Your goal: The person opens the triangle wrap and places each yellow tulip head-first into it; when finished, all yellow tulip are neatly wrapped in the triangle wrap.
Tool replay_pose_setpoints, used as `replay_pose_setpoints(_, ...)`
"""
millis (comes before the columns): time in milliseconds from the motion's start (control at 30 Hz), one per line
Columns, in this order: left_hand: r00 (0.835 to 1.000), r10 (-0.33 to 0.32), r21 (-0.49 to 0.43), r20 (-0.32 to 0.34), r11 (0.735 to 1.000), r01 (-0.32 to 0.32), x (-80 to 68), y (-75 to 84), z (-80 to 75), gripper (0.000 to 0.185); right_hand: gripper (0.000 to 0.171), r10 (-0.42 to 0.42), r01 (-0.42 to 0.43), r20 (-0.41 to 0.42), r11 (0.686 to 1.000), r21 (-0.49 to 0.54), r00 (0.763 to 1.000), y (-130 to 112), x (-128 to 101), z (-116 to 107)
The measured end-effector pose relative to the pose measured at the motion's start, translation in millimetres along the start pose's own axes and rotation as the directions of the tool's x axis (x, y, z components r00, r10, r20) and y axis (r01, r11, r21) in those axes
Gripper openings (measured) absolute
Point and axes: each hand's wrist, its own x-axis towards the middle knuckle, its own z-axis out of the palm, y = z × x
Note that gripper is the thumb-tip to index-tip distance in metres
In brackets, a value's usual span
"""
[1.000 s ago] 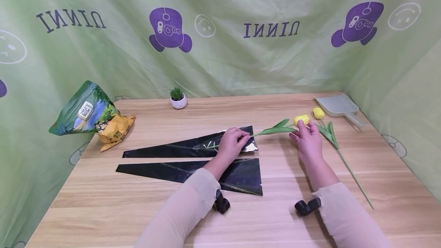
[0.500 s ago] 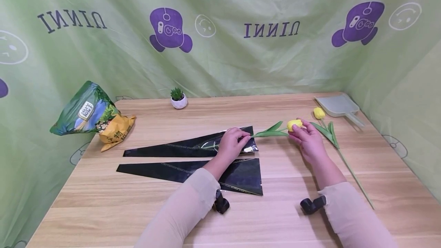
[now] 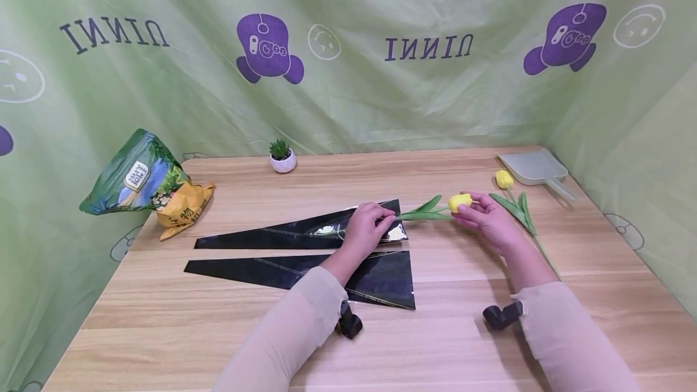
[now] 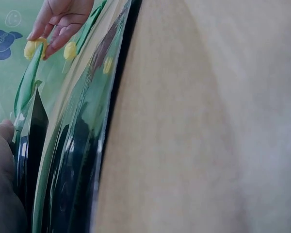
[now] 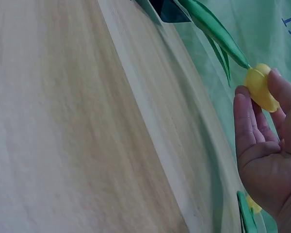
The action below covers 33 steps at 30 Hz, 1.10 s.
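By its bloom, a yellow artificial tulip (image 3: 460, 202) is pinched between the thumb and fingers of my right hand (image 3: 490, 222). Its green leaves point left, and its stem runs into the far black flower sleeve (image 3: 245, 239), partly visible through the clear front. My left hand (image 3: 365, 228) pinches that sleeve near its wide mouth; its fingertips partly hide the stem there. In the left wrist view, the sleeve's mouth (image 4: 36, 116) stands raised around the stem. The right wrist view shows the bloom (image 5: 260, 87) between thumb and fingertips.
A second black sleeve (image 3: 383, 280) lies flat nearer me, partly under my left forearm. Right of my right hand lies another yellow tulip (image 3: 503, 179). A dustpan (image 3: 533, 166), a small potted plant (image 3: 282, 159) and a green-and-yellow bag (image 3: 144, 180) stand around the table's far side.
My right hand has moved left with the tulip, sliding its stem farther into the sleeve. The left hand has stayed at the sleeve's mouth.
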Motion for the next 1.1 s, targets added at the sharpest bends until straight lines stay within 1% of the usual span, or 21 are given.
replay_pose_setpoints(167, 1.0, -0.009, -0.001, 0.008, 1.0, 0.009, 0.0, -0.6, -0.1, 0.017, 0.035, 0.038, -0.035, 0.019, 0.989, -0.142, 0.999, -3.1, 2.5, -4.6)
replay_pose_setpoints(267, 1.0, -0.007, 0.0, 0.012, 1.0, 0.007, 0.1, -0.4, 0.0, 0.017, 0.034, 0.052, -0.045, 0.026, 0.974, -0.221, 0.998, -3.4, 4.5, -6.7)
replay_pose_setpoints(333, 1.0, -0.007, 0.0, 0.015, 1.0, 0.007, 0.1, 0.0, -0.1, 0.017, 0.037, 0.055, -0.043, 0.033, 0.957, -0.288, 0.998, -3.8, 5.8, -7.4)
replay_pose_setpoints(467, 1.0, -0.009, 0.007, 0.022, 1.0, 0.009, -0.2, 1.4, -0.8, 0.017, 0.058, 0.076, -0.056, 0.037, 0.921, -0.386, 0.996, -4.9, 8.7, -6.0)
replay_pose_setpoints(533, 1.0, -0.01, 0.012, 0.024, 1.0, 0.01, -0.1, 1.8, -0.8, 0.017, 0.061, 0.092, -0.068, 0.041, 0.911, -0.406, 0.995, -4.5, 10.6, -5.1)
replay_pose_setpoints(633, 1.0, -0.009, 0.017, 0.025, 1.0, 0.009, 0.3, 1.9, -0.4, 0.017, 0.061, 0.111, -0.079, 0.051, 0.901, -0.426, 0.992, -2.6, 13.8, -3.0)
replay_pose_setpoints(900, 0.999, -0.02, 0.028, 0.044, 0.999, 0.019, 0.7, 3.9, -1.4, 0.017, 0.059, 0.11, -0.069, 0.063, 0.889, -0.453, 0.992, 6.5, 23.1, 5.6)
replay_pose_setpoints(1100, 0.999, -0.016, 0.039, 0.046, 0.999, 0.014, 1.4, 4.4, -1.8, 0.017, 0.057, 0.131, -0.089, 0.052, 0.868, -0.489, 0.99, 9.4, 27.5, 12.9)
